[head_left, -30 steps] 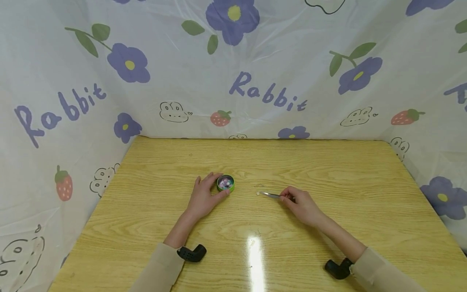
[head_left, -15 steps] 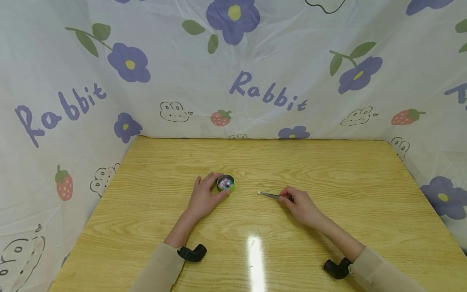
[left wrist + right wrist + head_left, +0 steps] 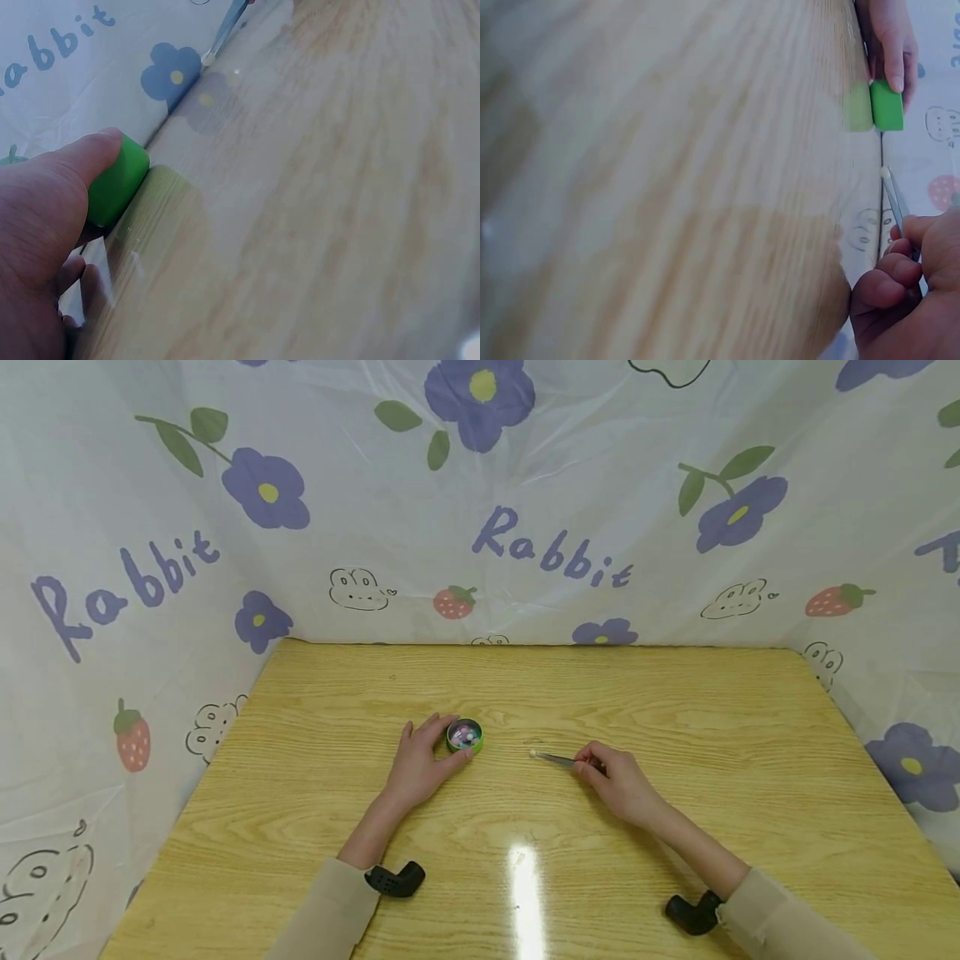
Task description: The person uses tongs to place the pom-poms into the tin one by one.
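Note:
My left hand (image 3: 418, 764) holds a small round green tin (image 3: 465, 749) between thumb and fingers on the table. Inside the tin lie several small beads (image 3: 462, 735) in purple, white and teal. In the left wrist view the thumb presses the tin's green side (image 3: 120, 184). My right hand (image 3: 622, 783) pinches a pair of metal tweezers (image 3: 557, 760), which point left toward the tin. At the tweezers' tips is a small whitish bead (image 3: 533, 752), also seen in the right wrist view as a pale bead (image 3: 886, 172), close over the tabletop.
The glossy wood-grain table (image 3: 360, 693) spreads around both hands, with a bright light reflection near its front. A white curtain (image 3: 405, 510) printed with flowers and rabbits stands behind and at the sides. Each wrist wears a black camera mount (image 3: 397, 880).
The tweezers' tips, apart a second ago, have come together on the whitish bead. Tips and bead have shifted slightly up in the head view. The left hand and tin stay put.

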Tool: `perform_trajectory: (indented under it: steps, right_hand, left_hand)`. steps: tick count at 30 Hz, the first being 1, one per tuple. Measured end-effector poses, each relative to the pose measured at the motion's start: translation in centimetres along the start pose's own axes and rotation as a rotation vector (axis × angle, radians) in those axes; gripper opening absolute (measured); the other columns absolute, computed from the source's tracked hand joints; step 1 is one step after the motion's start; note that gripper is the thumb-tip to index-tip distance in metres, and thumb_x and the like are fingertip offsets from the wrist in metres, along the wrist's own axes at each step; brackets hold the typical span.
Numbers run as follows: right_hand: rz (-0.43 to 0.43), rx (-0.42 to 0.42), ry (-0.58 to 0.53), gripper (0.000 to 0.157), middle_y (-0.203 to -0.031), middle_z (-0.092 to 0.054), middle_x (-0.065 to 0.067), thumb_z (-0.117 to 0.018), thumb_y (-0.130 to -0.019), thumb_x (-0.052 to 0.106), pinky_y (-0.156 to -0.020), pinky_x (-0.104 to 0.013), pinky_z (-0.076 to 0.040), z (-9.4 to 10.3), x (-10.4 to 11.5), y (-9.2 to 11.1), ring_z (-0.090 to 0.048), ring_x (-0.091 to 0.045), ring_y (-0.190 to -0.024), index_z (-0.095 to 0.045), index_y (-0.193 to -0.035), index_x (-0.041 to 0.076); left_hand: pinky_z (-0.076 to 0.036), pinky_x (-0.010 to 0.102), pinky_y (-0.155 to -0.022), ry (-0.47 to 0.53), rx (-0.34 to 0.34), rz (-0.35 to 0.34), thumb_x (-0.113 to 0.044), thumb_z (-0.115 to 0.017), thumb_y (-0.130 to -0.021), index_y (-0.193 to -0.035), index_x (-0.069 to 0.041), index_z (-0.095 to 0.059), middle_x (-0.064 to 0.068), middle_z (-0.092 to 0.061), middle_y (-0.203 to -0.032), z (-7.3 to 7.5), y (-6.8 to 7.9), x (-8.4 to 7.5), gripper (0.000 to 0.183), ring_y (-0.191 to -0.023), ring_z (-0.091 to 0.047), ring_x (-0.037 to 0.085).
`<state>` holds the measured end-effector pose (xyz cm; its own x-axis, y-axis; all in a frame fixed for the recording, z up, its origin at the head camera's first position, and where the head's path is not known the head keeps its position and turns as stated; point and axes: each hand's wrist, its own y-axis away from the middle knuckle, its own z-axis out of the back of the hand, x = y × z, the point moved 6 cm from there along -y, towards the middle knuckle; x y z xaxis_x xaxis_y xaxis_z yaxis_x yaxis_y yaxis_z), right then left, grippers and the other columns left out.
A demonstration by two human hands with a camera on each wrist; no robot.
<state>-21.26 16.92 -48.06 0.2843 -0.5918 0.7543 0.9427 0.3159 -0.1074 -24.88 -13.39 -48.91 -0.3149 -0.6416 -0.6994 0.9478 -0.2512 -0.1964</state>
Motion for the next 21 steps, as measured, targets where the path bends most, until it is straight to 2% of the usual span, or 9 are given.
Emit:
perform_trajectory:
  steps: [5,10,21]
  right_hand:
    - [0.043,-0.034,0.006,0.008,-0.078,-0.060,0.001,-0.063,-0.103,0.010,-0.057,-0.026,-0.041,0.2,0.4,-0.6,-0.047,-0.009,-0.064,-0.068,-0.103,0.004]
    - [0.053,-0.058,-0.016,0.008,-0.078,-0.061,-0.001,-0.063,-0.103,0.010,-0.056,-0.027,-0.040,0.0,1.3,-1.6,-0.048,-0.011,-0.063,-0.069,-0.104,0.005]
    - [0.063,-0.041,-0.071,0.008,-0.080,-0.061,-0.003,-0.062,-0.104,0.010,-0.059,-0.028,-0.041,-1.5,3.4,-3.7,-0.048,-0.015,-0.065,-0.069,-0.104,0.005]
  left_hand:
    - [-0.005,0.059,-0.123,-0.012,-0.006,-0.002,-0.034,-0.077,-0.094,-0.145,-0.004,-0.057,0.019,-0.058,-0.144,-0.1,0.0,0.0,0.063,-0.146,-0.038,0.038]
    - [-0.006,0.059,-0.123,-0.018,-0.006,-0.003,-0.034,-0.078,-0.094,-0.145,-0.004,-0.057,0.019,-0.058,-0.144,0.0,0.0,0.1,0.063,-0.146,-0.038,0.038]
    - [-0.005,0.059,-0.123,-0.011,-0.005,-0.007,-0.033,-0.077,-0.094,-0.145,-0.004,-0.057,0.019,-0.058,-0.144,0.0,0.1,0.0,0.062,-0.147,-0.037,0.038]
